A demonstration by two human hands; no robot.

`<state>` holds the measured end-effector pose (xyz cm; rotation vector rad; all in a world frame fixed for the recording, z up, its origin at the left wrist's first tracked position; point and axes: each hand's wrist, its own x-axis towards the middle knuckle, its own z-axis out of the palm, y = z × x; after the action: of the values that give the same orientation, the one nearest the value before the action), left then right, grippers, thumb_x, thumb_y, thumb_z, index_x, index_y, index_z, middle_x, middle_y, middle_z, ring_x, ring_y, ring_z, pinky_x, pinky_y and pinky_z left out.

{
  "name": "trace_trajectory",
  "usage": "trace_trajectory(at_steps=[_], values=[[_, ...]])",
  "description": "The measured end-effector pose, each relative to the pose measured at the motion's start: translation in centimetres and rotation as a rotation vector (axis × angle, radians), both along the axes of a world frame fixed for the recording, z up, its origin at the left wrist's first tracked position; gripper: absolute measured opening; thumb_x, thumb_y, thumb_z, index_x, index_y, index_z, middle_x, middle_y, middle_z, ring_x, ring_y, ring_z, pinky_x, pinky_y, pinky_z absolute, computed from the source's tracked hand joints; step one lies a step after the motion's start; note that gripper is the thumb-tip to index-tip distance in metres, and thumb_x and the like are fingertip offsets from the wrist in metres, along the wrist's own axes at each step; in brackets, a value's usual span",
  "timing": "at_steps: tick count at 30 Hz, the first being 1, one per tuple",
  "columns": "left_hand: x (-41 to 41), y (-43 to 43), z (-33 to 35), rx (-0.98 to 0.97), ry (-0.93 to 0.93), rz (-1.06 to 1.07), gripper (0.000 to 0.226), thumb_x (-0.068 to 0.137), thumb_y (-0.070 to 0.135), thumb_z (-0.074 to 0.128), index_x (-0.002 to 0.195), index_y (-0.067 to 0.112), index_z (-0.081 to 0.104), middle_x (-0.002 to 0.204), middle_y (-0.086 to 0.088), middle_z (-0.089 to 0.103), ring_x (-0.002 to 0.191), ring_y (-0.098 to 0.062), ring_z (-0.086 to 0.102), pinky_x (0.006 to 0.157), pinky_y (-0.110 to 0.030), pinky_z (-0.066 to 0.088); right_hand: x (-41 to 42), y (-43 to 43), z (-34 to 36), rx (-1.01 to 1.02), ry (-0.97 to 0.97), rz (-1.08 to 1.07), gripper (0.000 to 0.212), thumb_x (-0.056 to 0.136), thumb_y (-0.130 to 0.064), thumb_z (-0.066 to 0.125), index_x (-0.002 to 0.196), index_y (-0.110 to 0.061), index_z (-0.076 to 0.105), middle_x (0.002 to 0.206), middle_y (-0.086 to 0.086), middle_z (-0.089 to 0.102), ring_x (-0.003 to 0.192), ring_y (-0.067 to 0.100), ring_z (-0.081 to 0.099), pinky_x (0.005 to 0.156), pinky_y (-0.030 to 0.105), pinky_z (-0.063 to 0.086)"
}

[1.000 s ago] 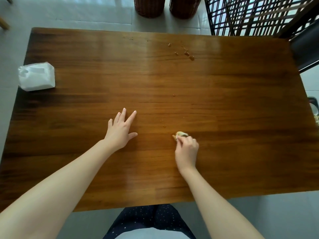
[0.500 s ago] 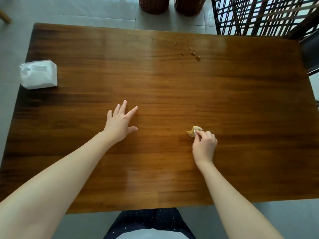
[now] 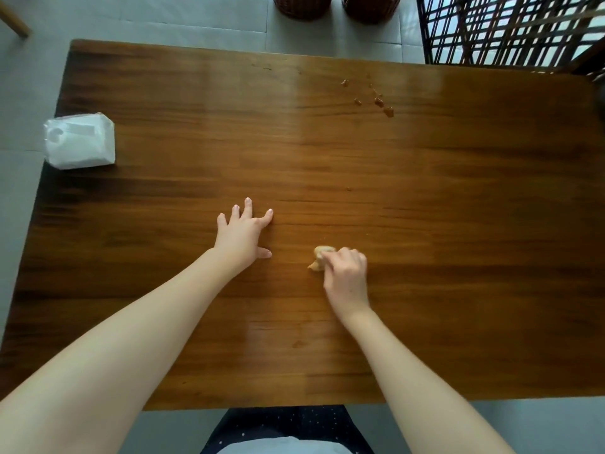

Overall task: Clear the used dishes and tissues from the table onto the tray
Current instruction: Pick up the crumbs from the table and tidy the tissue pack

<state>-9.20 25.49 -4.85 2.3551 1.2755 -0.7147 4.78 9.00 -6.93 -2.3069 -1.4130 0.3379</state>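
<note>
Two wicker baskets (image 3: 301, 6) stand on pale floor tiles (image 3: 196, 18) beside a dark lattice (image 3: 510, 27).

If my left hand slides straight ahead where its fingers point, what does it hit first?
Likely nothing: from the left hand the line runs over bare table to the far edge, left of the brown spots and right of the tissue pack.

tissue pack (image 3: 80, 145) on table's (image 3: 458, 240) left edge

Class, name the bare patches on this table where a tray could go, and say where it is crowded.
Bare: the table's right side, nearer than the brown drips and right of the right hand; the near edge between the arms. Crowded: the middle, around left hand and tissue wad.
</note>
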Motion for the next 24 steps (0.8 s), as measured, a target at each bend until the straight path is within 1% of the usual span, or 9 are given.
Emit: trace_trajectory(at_steps=[3,5,7,10,13,18,19,21,24], values=[[0.2,0.1,0.0,-0.016,0.010,0.005,0.093,0.081,0.041,0.072,0.152,0.033,0.011,0.159,-0.016,-0.002,0.146,-0.038,0.005,0.114,-0.056,0.012,4.1,1.8,-0.1,-0.022,-0.004,-0.197,0.016,0.088,-0.006,0.062,0.101,-0.007,0.071,0.083,0.010,0.064,0.080,0.026,0.057,0.079,0.039,0.043],[0.3,0.1,-0.1,-0.023,0.011,0.008,0.094,0.081,0.040,0.072,0.152,0.033,0.011,0.159,-0.016,-0.003,0.146,-0.038,0.004,0.114,-0.056,0.012,5.1,2.4,-0.2,-0.033,0.002,-0.262,0.019,0.090,-0.008,0.060,0.107,-0.009,0.071,0.088,0.010,0.065,0.085,0.025,0.056,0.084,0.038,0.043],[0.2,0.2,-0.3,-0.022,0.012,0.006,0.094,0.081,0.040,0.072,0.152,0.033,0.011,0.159,-0.016,-0.003,0.146,-0.039,0.004,0.114,-0.055,0.012,4.4,2.7,-0.2,-0.028,0.015,-0.288,0.019,0.090,-0.006,0.060,0.106,-0.007,0.071,0.091,0.012,0.066,0.087,0.026,0.056,0.085,0.040,0.046],[0.3,0.2,-0.4,-0.025,0.018,-0.005,0.094,0.081,0.041,0.071,0.152,0.032,0.010,0.159,-0.017,-0.003,0.145,-0.039,0.004,0.114,-0.055,0.012,1.1,2.4,-0.3,-0.016,0.029,-0.183,0.017,0.087,-0.003,0.062,0.101,-0.006,0.072,0.090,0.011,0.066,0.084,0.025,0.057,0.082,0.043,0.048],[0.3,0.3,-0.5,-0.019,0.022,-0.011,0.093,0.082,0.041,0.070,0.152,0.032,0.010,0.159,-0.017,-0.003,0.145,-0.039,0.004,0.114,-0.055,0.013,-2.3,2.1,-0.3,-0.009,0.012,-0.013,0.019,0.082,0.000,0.068,0.099,-0.006,0.073,0.084,0.008,0.066,0.079,0.024,0.058,0.081,0.040,0.047],[0.2,0.3,-0.5,-0.018,0.002,-0.020,0.093,0.082,0.042,0.070,0.152,0.032,0.009,0.159,-0.016,-0.003,0.146,-0.039,0.003,0.114,-0.055,0.012,-0.8,2.7,0.0,-0.035,-0.026,0.054,0.019,0.085,-0.004,0.066,0.102,-0.010,0.072,0.082,0.006,0.065,0.079,0.023,0.057,0.083,0.037,0.044],[0.1,0.2,-0.5,-0.017,-0.004,-0.018,0.093,0.082,0.043,0.069,0.152,0.033,0.008,0.159,-0.016,-0.004,0.146,-0.039,0.003,0.114,-0.056,0.012,0.1,2.8,0.0,-0.045,-0.022,0.020,0.019,0.087,-0.006,0.064,0.104,-0.011,0.071,0.083,0.006,0.064,0.080,0.022,0.056,0.083,0.036,0.043],[-0.3,-0.2,-0.5,-0.021,-0.015,-0.004,0.092,0.084,0.044,0.066,0.152,0.034,0.005,0.160,-0.013,-0.007,0.146,-0.037,0.000,0.114,-0.057,0.011,2.1,2.6,0.1,-0.048,0.018,-0.133,0.021,0.091,-0.010,0.060,0.109,-0.013,0.070,0.087,0.005,0.064,0.083,0.020,0.054,0.082,0.034,0.042],[-1.0,-1.0,-0.5,-0.023,-0.037,0.012,0.087,0.090,0.044,0.058,0.151,0.035,-0.004,0.159,-0.010,-0.013,0.146,-0.037,-0.004,0.114,-0.057,0.010,4.7,1.2,0.0,-0.066,0.046,-0.317,0.023,0.092,-0.011,0.058,0.112,-0.013,0.069,0.094,0.006,0.064,0.088,0.018,0.053,0.086,0.035,0.044]])
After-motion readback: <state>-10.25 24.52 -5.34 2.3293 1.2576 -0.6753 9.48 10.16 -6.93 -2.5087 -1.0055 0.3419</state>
